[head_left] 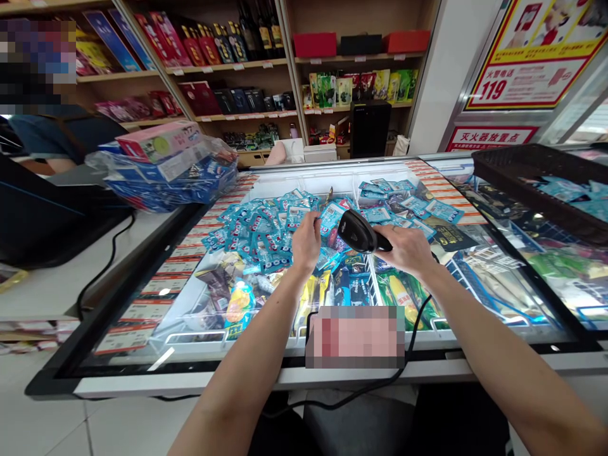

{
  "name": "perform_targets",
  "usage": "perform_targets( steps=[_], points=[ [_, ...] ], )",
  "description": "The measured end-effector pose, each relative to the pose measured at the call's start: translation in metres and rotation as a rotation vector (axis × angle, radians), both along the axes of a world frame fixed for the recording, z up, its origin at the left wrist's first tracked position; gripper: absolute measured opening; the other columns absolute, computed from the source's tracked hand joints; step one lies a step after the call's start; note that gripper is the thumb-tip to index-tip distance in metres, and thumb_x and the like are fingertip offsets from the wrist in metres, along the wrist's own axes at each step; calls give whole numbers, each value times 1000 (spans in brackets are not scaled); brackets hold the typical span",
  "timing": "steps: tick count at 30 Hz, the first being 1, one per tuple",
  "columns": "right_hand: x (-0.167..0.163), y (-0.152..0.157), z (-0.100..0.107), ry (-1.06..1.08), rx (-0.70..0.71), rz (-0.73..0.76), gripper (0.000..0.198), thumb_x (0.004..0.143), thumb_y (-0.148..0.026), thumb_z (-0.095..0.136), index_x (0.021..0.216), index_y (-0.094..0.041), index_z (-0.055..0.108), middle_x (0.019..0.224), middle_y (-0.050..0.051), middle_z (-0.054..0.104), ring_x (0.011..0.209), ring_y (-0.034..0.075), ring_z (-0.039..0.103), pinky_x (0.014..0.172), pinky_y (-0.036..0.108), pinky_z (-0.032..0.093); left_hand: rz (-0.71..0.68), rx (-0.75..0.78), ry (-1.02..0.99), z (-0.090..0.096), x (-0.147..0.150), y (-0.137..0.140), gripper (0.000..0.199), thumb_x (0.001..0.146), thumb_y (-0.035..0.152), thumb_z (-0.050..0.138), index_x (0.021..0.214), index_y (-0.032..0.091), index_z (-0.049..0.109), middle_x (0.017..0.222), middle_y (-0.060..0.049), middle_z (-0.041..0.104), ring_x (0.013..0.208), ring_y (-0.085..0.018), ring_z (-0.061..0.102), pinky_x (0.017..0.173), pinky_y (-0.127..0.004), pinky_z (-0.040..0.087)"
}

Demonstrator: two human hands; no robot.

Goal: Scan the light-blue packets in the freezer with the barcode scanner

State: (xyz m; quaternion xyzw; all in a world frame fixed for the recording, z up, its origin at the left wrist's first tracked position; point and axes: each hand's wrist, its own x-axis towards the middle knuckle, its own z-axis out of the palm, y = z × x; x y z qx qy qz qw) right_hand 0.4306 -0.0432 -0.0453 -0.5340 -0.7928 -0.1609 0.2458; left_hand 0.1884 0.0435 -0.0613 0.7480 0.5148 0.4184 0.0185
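Reaches over one glass-topped freezer (166, 383) bearing loose blue packets (266, 228), too jumbled to count, and faces stocked shelves (354, 16). Has one dark basket (506, 183) at right, one plastic-wrapped bundle of boxes (164, 174) at left, and one blurred flat thing (354, 335) hiding part of the near edge. Clamps the right hand (407, 248) on one black scanner (357, 231); pinches one blue packet (330, 218) in the left hand (306, 240), just beside the scanner.
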Motion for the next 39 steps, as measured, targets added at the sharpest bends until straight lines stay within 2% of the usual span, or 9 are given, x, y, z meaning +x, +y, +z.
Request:
perform_targets(
  steps=[13,21,27,31,35,39],
  points=[
    [-1,0,-1,-22,19,-11,38,85,-45,55,112,-21,63,90,4,71,77,19,65,61,28,35,-6,11,79,-4,2,1,28,96,33,36,115,21,52,107,-7,67,93,-21,65,76,-30,47],
    [2,1,-2,44,89,-13,38,84,-42,55,115,-21,62,91,4,72,76,19,65,63,28,38,-21,34,3,-5,0,5,27,96,32,38,115,21,53,106,-8,67,96,-21,65,81,-32,48],
    [4,-2,7,155,138,-149,47,79,-43,58,121,-21,59,96,5,71,83,21,65,67,28,43,-28,89,-63,1,-9,8,29,96,29,36,119,21,51,111,-9,65,104,-20,61,90,-33,46],
    [-5,-5,16,153,52,-253,46,81,-43,56,121,-21,58,104,7,69,91,23,63,71,30,43,-10,62,-9,6,-12,7,33,96,26,32,122,20,51,116,-11,62,110,-21,57,92,-34,45],
    [-12,-3,27,141,-6,-359,46,83,-42,55,124,-22,55,107,10,67,96,26,60,72,32,42,17,35,43,6,-16,7,37,96,24,30,127,20,50,117,-12,60,106,-22,58,89,-34,45],
    [-5,4,40,175,-70,-470,43,83,-41,55,120,-20,55,99,11,68,87,28,62,68,33,41,52,57,125,3,-22,10,37,96,25,29,116,18,58,109,-12,62,100,-22,58,88,-36,43]
  ],
)
